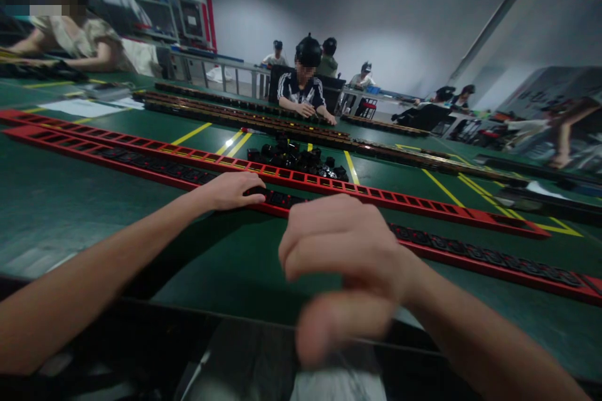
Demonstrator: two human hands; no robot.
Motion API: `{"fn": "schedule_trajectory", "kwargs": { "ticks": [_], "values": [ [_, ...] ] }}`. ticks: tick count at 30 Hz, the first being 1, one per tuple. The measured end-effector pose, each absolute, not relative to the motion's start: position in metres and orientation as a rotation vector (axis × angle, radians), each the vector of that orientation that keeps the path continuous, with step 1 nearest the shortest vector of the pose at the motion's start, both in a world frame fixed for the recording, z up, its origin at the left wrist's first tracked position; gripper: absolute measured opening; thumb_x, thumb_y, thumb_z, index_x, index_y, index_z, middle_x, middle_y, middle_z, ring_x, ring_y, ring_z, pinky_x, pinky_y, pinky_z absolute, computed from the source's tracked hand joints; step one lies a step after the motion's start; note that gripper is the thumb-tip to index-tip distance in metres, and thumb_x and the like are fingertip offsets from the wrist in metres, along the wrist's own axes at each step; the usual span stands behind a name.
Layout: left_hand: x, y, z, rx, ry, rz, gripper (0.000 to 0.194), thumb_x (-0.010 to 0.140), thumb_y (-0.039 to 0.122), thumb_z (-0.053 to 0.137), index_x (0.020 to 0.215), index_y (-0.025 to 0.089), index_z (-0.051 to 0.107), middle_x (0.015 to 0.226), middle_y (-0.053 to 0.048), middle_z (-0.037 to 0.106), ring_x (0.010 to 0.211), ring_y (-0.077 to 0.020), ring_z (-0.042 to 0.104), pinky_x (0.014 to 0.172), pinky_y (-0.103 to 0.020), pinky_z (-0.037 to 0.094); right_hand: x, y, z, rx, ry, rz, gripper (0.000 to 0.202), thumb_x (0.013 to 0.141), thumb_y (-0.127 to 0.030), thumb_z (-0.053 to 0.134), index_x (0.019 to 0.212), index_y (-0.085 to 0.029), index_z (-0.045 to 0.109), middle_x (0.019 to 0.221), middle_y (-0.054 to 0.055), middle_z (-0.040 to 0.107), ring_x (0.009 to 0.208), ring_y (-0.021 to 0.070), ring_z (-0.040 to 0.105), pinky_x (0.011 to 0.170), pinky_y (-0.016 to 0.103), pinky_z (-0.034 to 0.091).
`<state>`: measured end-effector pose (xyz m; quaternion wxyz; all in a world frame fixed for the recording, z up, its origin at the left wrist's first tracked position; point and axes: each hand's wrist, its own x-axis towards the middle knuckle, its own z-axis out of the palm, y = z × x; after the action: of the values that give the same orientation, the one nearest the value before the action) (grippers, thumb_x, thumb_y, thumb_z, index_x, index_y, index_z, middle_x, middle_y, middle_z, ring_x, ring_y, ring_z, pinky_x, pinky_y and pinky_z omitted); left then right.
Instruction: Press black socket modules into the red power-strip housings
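My left hand [232,191] rests on the near red rail [465,263], its fingers at the far edge and its thumb by the near edge. Black socket-like modules [162,166] fill much of this long, narrow rail. Close to the camera, my right hand [345,254] is raised above the table, slightly blurred. Its fingers are bent and the thumb stands apart from them, with nothing visible between. Behind the near rail lies a second red rail [301,177] with a row of rectangular openings. A pile of loose black parts [296,160] sits just beyond it.
The green table [197,288] carries yellow tape lines [192,133]. Long dark rails [244,119] lie farther back, with white paper [79,106] at the left. A person [303,84] sits opposite; another person [89,44] works at the left. Several more people are in the background.
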<state>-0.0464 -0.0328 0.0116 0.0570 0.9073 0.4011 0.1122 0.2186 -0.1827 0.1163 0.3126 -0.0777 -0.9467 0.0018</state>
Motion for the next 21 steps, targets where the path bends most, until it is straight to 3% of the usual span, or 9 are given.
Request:
{"fn": "schedule_trajectory", "kwargs": {
  "ticks": [4, 6, 10, 14, 21],
  "values": [
    [-0.043, -0.031, 0.008, 2.816, 1.167, 0.438, 0.045, 0.101, 0.049, 0.042, 0.119, 0.021, 0.072, 0.121, -0.01, 0.067, 0.113, -0.0252, 0.062, 0.099, -0.037, 0.048, 0.246, -0.124, 0.07, -0.645, -2.508, -0.305, 0.04, 0.104, -0.033, 0.05, 0.069, -0.018, 0.064, 0.069, 0.006, 0.066, 0.065, 0.0175, 0.059, 0.062, 0.031, 0.044],
    [-0.041, -0.031, 0.007, 2.829, 1.142, 0.486, 0.042, 0.101, 0.047, 0.045, 0.116, 0.022, 0.074, 0.12, -0.01, 0.066, 0.111, -0.0246, 0.062, 0.097, -0.037, 0.049, 0.263, -0.103, 0.045, -0.87, -2.554, -0.382, 0.034, 0.103, -0.029, 0.05, 0.078, -0.015, 0.068, 0.08, 0.01, 0.07, 0.075, 0.021, 0.062, 0.071, 0.034, 0.047],
    [-0.038, -0.034, 0.007, 2.829, 1.083, 0.518, 0.037, 0.1, 0.044, 0.049, 0.118, 0.023, 0.074, 0.12, -0.009, 0.066, 0.11, -0.0238, 0.062, 0.097, -0.037, 0.049, 0.279, -0.094, 0.021, -1.149, -2.593, -0.223, 0.021, 0.101, -0.028, 0.056, 0.106, -0.013, 0.07, 0.104, 0.013, 0.073, 0.099, 0.0256, 0.064, 0.089, 0.038, 0.05],
    [-0.036, -0.036, 0.008, 2.827, 1.045, 0.509, 0.036, 0.1, 0.042, 0.048, 0.117, 0.021, 0.072, 0.119, -0.01, 0.067, 0.11, -0.0251, 0.062, 0.098, -0.04, 0.051, 0.272, -0.103, 0.024, -1.256, -2.638, -0.006, 0.042, 0.098, -0.032, 0.063, 0.134, -0.011, 0.059, 0.123, 0.015, 0.069, 0.109, 0.0284, 0.065, 0.094, 0.042, 0.052],
    [-0.034, -0.039, 0.007, 2.87, 0.923, 0.613, 0.027, 0.098, 0.037, 0.049, 0.101, 0.019, 0.068, 0.11, -0.01, 0.068, 0.103, -0.0248, 0.064, 0.091, -0.041, 0.052, 0.272, -0.104, 0.027, -1.261, -2.681, 0.099, 0.053, 0.099, -0.034, 0.062, 0.146, -0.013, 0.05, 0.135, 0.017, 0.064, 0.117, 0.0301, 0.064, 0.099, 0.046, 0.053]
  ]
}}
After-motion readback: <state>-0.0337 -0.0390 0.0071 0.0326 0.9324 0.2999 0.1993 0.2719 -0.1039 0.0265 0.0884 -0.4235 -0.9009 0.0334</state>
